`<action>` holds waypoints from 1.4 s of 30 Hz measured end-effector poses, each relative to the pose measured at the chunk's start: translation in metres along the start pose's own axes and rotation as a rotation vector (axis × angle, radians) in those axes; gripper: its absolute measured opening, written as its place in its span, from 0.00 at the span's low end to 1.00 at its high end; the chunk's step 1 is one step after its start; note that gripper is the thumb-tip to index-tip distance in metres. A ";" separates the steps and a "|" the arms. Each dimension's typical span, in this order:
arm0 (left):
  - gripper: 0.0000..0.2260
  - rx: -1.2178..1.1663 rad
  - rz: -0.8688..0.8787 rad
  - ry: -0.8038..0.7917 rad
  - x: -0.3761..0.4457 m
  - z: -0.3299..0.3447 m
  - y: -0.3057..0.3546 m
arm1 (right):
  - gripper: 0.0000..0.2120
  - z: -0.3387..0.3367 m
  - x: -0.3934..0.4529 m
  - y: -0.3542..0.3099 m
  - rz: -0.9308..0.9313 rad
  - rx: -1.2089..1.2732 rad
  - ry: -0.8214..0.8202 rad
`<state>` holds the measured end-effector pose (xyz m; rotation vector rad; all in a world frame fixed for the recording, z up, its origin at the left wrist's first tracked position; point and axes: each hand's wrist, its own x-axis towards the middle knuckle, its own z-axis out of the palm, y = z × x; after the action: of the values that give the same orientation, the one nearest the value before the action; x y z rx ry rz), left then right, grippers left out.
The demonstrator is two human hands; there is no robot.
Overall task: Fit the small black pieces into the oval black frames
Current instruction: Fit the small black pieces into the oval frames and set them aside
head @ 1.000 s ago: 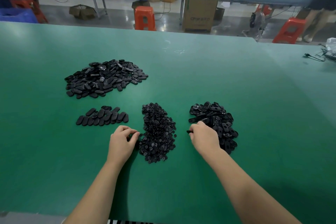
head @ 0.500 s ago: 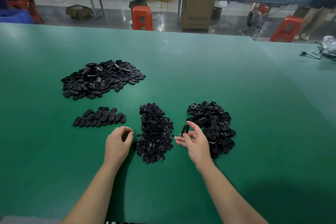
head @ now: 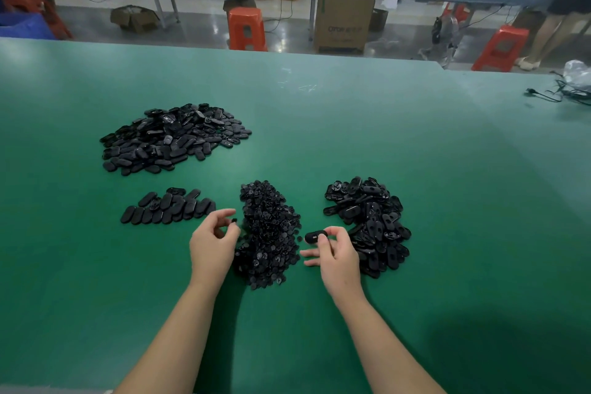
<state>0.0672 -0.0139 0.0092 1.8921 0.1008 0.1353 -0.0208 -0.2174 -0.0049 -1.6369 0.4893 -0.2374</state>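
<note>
A heap of small black pieces (head: 268,233) lies in the middle of the green table (head: 415,169). To its right sits a pile of oval black frames (head: 371,224). My right hand (head: 335,253) pinches one oval frame (head: 315,237) between thumb and fingers, just left of that pile. My left hand (head: 212,241) pinches a small black piece (head: 234,220) at the heap's left edge. A short row of oval frames (head: 168,206) lies to the left, and a bigger heap of ovals (head: 172,137) lies behind it.
The table's far edge runs across the top of the view, with orange stools (head: 246,27), a cardboard box (head: 343,19) and workbenches beyond. Black cables (head: 556,94) and a plastic bag lie at the table's far right. A person stands at the upper right.
My right hand lifted an oval frame out of the right pile and brought it left toward the middle heap. My left hand picked up a small piece and raised it slightly.
</note>
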 end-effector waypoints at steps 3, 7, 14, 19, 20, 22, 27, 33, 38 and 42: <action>0.07 -0.271 -0.120 -0.019 -0.009 0.022 0.024 | 0.03 0.000 0.000 0.002 -0.007 0.015 0.005; 0.05 -0.435 -0.259 -0.146 -0.020 0.045 0.043 | 0.04 0.001 0.002 0.003 -0.012 0.061 0.043; 0.05 -0.571 -0.486 -0.291 -0.032 0.065 0.041 | 0.05 0.001 0.003 0.005 -0.053 0.036 0.052; 0.04 -0.509 -0.481 -0.312 -0.037 0.070 0.041 | 0.06 0.000 0.004 0.005 -0.036 0.075 0.061; 0.04 -0.492 -0.478 -0.317 -0.038 0.070 0.041 | 0.07 0.000 0.004 0.005 -0.034 0.078 0.059; 0.04 -0.464 -0.472 -0.318 -0.039 0.072 0.041 | 0.09 -0.001 0.004 0.005 -0.031 0.085 0.057; 0.04 -0.365 -0.437 -0.309 -0.042 0.077 0.042 | 0.07 -0.001 0.004 0.006 -0.040 0.077 0.075; 0.06 0.048 -0.167 -0.305 -0.047 0.082 0.047 | 0.08 -0.001 0.004 0.008 -0.068 0.046 0.101; 0.06 0.107 -0.117 -0.335 -0.052 0.085 0.053 | 0.07 -0.002 0.007 0.011 -0.088 -0.044 0.111; 0.05 0.147 -0.087 -0.311 -0.054 0.090 0.056 | 0.08 -0.002 0.006 0.011 -0.105 -0.068 0.125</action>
<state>0.0272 -0.1232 0.0315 2.0283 -0.0197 -0.2312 -0.0184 -0.2226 -0.0164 -1.7236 0.5117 -0.4070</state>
